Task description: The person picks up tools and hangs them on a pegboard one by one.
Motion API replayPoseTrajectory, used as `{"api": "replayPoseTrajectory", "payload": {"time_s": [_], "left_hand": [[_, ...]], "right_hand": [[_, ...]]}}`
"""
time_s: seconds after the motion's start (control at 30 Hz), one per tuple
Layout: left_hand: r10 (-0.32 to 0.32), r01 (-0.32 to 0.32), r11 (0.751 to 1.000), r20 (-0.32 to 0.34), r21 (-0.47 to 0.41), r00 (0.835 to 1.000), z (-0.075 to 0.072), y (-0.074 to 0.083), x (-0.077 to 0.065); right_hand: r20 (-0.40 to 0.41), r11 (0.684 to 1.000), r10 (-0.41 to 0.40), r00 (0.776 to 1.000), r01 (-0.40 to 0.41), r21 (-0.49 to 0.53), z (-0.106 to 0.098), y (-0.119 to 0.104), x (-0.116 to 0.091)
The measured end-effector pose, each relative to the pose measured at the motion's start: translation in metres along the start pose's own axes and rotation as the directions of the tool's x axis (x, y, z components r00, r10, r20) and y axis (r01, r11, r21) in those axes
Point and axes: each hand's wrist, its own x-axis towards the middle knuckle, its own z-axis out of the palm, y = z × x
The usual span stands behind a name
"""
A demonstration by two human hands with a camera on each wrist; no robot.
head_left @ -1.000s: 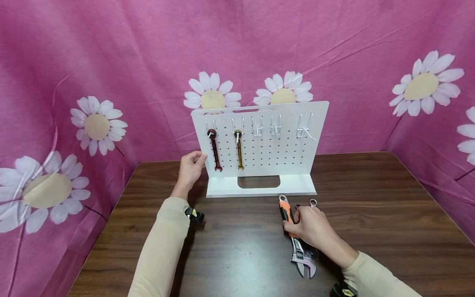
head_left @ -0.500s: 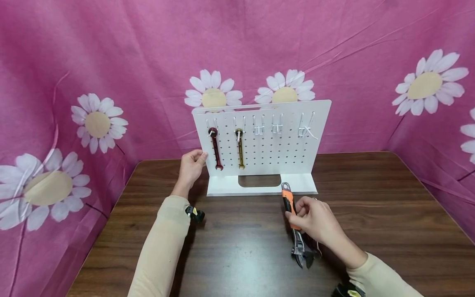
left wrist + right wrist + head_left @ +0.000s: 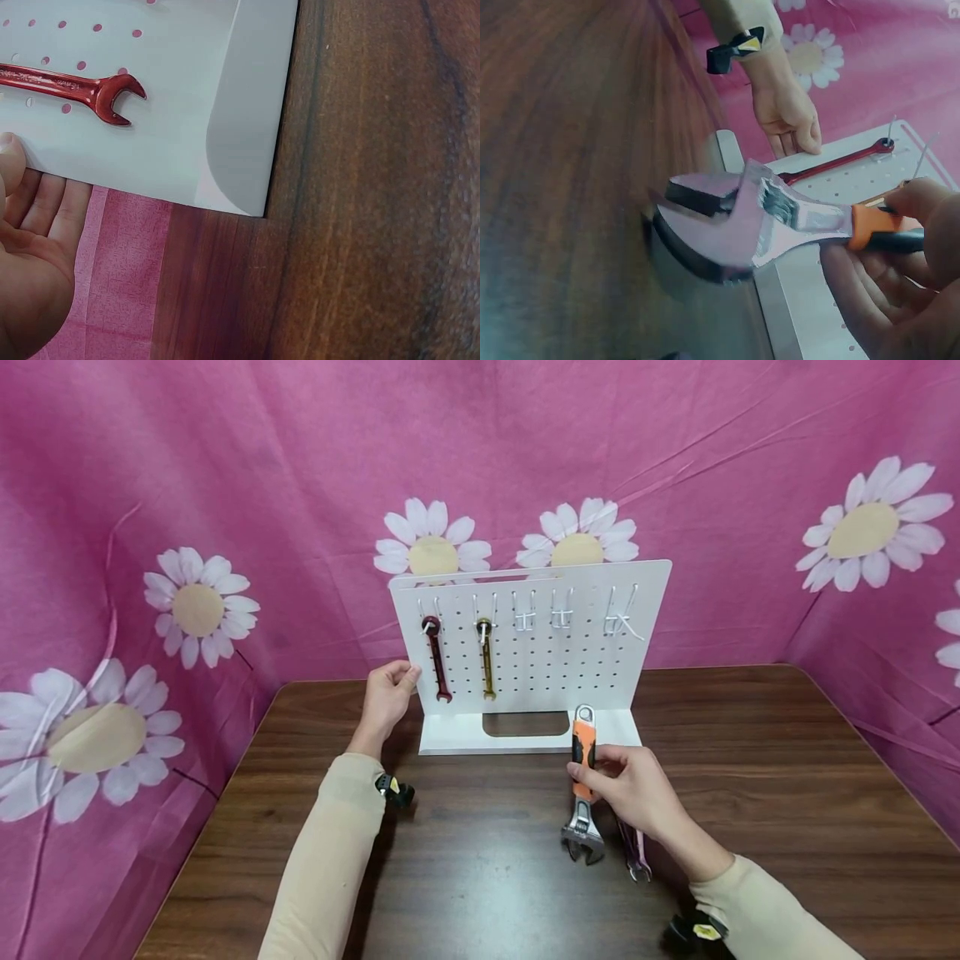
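My right hand point(image 3: 637, 785) grips an adjustable wrench point(image 3: 583, 785) by its orange and black handle, raised off the table with its steel head hanging down. In the right wrist view the wrench head point(image 3: 720, 217) fills the middle. At the left edge of a white pegboard point(image 3: 528, 668), my left hand point(image 3: 385, 700) pinches the rim between thumb and fingers. A red wrench point(image 3: 437, 660) and a gold wrench point(image 3: 487, 660) hang from hooks there. The red wrench's open end point(image 3: 112, 97) shows in the left wrist view. Partly hidden under my right hand lies a purplish wrench point(image 3: 636, 856).
Three more white hook sets point(image 3: 561, 610) stick out of the board's upper right. The board's flat base point(image 3: 453, 739) rests on the brown wooden table point(image 3: 480, 860). A pink flowered cloth point(image 3: 300, 527) hangs behind and at both sides.
My right hand has lifted the adjustable wrench from the table toward the board's base, turning it more upright, and the purplish wrench beneath shows more. The left hand has kept its hold.
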Motion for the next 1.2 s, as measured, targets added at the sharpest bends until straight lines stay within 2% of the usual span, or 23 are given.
{"api": "replayPoseTrajectory", "payload": {"time_s": [0.2, 0.37, 0.6, 0.8, 1.03, 1.2], "left_hand": [[-0.009, 0.009, 1.0, 0.003, 0.002, 1.0, -0.001, 0.0, -0.001], [-0.004, 0.004, 1.0, 0.006, -0.01, 1.0, 0.0, 0.001, -0.001], [-0.009, 0.009, 1.0, 0.005, -0.007, 1.0, 0.0, 0.001, -0.001], [-0.012, 0.012, 1.0, 0.006, -0.018, 1.0, 0.0, 0.0, 0.001], [-0.001, 0.001, 1.0, 0.005, -0.027, 1.0, 0.0, -0.001, 0.002], [0.0, 0.0, 1.0, 0.005, -0.026, 1.0, 0.0, -0.001, 0.002]], "right_hand": [[0.073, 0.993, 0.036, 0.997, -0.044, 0.113, 0.001, 0.0, 0.01], [0.062, 0.998, -0.021, 0.998, 0.018, 0.056, 0.002, -0.001, 0.021], [0.124, 0.983, -0.058, 0.991, 0.036, 0.177, 0.004, -0.01, 0.036], [0.087, 0.987, -0.058, 0.995, 0.044, 0.153, 0.007, -0.024, 0.046], [0.076, 0.97, -0.012, 0.997, -0.007, 0.244, 0.011, -0.034, 0.063], [0.074, 0.962, -0.03, 0.997, 0.009, 0.273, 0.012, -0.04, 0.072]]}}
